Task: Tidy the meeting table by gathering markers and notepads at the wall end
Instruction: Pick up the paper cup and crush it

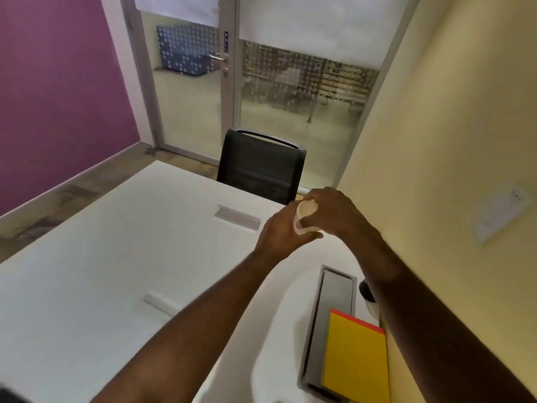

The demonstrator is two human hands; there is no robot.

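Small meeting room: purple wall at left, yellow wall [453,135] at right, glass door [186,82] ahead, black mesh chair [261,167] tucked at the far end of the white tabletop [101,271].

Both hands meet above the far right part of the tabletop. Left hand [279,231] and right hand [331,210] are wrapped together around a small pale object [306,212], cup-like or crumpled; cannot tell what it is. Fingers of both hands curled closed on it, held clear of the surface.

Yellow notepad [356,356] with a red-orange top edge lies near the yellow wall, overlapping the grey cable tray [334,301] sunk in the tabletop. A dark rounded item [366,289] sits just beyond it, mostly hidden by the right forearm. A thin white strip-like object [159,301] lies mid-table; possibly a marker, too faint to say.

Risks, as judged:
- Right forearm passes directly above the notepad and the dark item; a low pull-back could sweep either one off the edge or knock it over
- Notepad rests partly on the tray lid, so it may sit uneven and slide if nudged
- Two-handed grip on a soft object could crush it or spill any contents
- White strip blends into the tabletop and is easily missed in gathering
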